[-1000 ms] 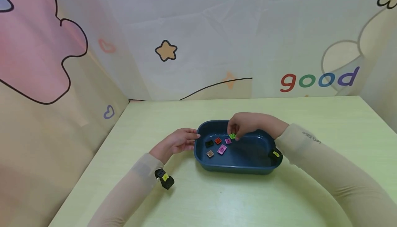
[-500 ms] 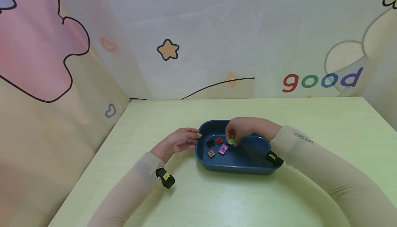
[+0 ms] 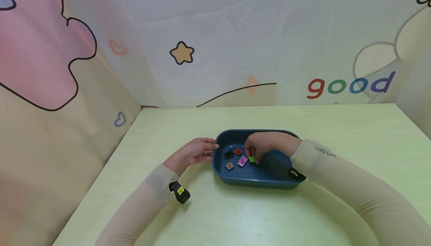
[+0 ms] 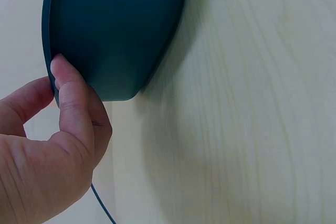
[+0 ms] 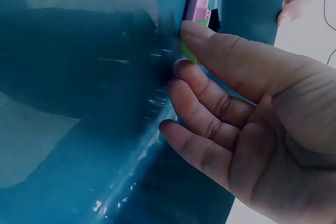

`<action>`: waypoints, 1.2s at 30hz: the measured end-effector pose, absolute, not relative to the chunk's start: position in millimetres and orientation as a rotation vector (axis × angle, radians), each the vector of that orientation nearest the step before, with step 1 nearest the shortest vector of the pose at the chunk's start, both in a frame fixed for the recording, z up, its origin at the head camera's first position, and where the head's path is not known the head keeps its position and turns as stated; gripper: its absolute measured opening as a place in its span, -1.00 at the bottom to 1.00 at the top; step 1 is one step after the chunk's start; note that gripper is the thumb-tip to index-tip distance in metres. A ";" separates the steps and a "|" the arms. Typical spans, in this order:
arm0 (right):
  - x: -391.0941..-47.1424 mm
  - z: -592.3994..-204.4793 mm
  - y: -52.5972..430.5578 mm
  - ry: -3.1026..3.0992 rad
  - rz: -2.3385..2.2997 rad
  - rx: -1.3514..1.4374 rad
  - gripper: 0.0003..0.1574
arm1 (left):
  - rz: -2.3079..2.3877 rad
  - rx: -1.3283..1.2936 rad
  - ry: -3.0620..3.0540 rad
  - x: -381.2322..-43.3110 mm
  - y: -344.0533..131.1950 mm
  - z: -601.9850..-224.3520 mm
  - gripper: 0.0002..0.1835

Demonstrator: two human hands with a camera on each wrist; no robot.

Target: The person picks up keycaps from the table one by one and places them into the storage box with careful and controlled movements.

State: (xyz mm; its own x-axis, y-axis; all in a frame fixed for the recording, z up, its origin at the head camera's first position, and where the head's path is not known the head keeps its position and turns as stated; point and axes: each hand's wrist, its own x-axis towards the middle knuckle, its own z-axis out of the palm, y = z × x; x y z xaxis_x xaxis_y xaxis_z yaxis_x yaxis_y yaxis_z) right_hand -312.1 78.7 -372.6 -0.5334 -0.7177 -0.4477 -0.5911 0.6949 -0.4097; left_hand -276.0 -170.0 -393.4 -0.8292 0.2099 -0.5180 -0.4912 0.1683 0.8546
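Observation:
In the head view, my right hand reaches into the dark blue tray. It pinches a small bright green toy brick between thumb and fingertips, low over the tray floor. The right wrist view shows the thumb pressed against the green brick, with a purplish bit close by, mostly covered by a fingertip. Just left of it lies a pink brick. My left hand holds the tray's left rim, with fingertips against the wall's outside in the left wrist view.
Also on the tray floor are a red-orange brick, a black brick and a tan brick. The tray stands on a pale green table, backed by a printed cloth.
My right hand has come down and forward toward me with the green brick, beside the pink brick. A smaller pink-purple brick seen earlier is now hidden there. The left hand stays at the rim.

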 end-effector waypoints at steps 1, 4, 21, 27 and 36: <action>-311.6 -372.3 78.4 2.305 -0.275 -1.003 -0.82 | 1.712 -0.267 1.918 -276.0 -170.1 -393.1 -0.73; -310.8 -371.6 77.6 2.315 -0.263 -1.009 -0.81 | 1.708 -0.270 1.923 -276.3 -170.3 -391.3 -0.74; -304.5 -376.8 69.9 2.418 -0.114 -0.986 -0.79 | 1.711 -0.286 1.919 -277.3 -169.5 -393.6 -0.69; -301.4 -375.9 67.8 2.435 -0.076 -0.993 -0.80 | 1.711 -0.283 1.918 -277.0 -169.0 -393.6 -0.67; -302.5 -369.1 69.1 2.432 -0.098 -1.009 -0.83 | 1.715 -0.275 1.914 -276.1 -169.9 -392.7 -0.73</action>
State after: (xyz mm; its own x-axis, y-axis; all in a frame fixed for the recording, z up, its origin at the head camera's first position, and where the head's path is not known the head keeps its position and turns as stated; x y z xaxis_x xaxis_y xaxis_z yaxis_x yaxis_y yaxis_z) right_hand -302.5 69.1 -369.1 -0.5995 -0.6804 -0.4215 -0.6444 0.7226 -0.2500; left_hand -276.1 -169.9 -392.7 -0.8279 0.2053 -0.5220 -0.4963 0.1654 0.8523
